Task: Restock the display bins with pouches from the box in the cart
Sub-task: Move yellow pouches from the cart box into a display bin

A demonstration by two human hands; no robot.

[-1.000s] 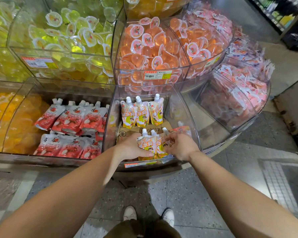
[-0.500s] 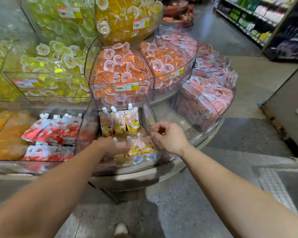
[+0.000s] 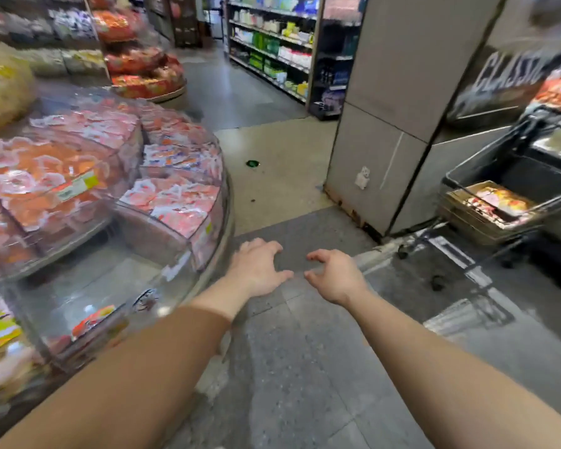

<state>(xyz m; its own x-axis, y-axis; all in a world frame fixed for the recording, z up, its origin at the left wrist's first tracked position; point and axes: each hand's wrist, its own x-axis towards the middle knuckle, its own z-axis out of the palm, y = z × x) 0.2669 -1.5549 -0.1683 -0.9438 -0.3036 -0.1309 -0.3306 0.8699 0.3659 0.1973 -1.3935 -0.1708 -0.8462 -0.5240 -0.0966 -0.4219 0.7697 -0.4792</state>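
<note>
My left hand (image 3: pixel 256 270) and my right hand (image 3: pixel 336 275) hover side by side over the grey floor, both empty with fingers spread and curled. The round display of clear bins (image 3: pixel 182 222) stands to the left, its bins filled with pink and orange packs. A few pouches (image 3: pixel 93 319) show blurred through the lowest bin's wall. At the right a dark wire cart (image 3: pixel 512 176) holds a cardboard box (image 3: pixel 476 218) with orange and yellow pouches (image 3: pixel 499 199) lying in it. The cart is well beyond my right hand.
A grey pillar (image 3: pixel 386 131) stands between the display and the cart. An aisle with stocked shelves (image 3: pixel 272 50) runs behind it. A small green object (image 3: pixel 252 163) lies on the pale floor. Open grey floor stretches from my hands toward the cart.
Both hands let go of the pouches and came out of the lower bin. The view swung right, away from the bins, bringing the pillar and the cart into sight.
</note>
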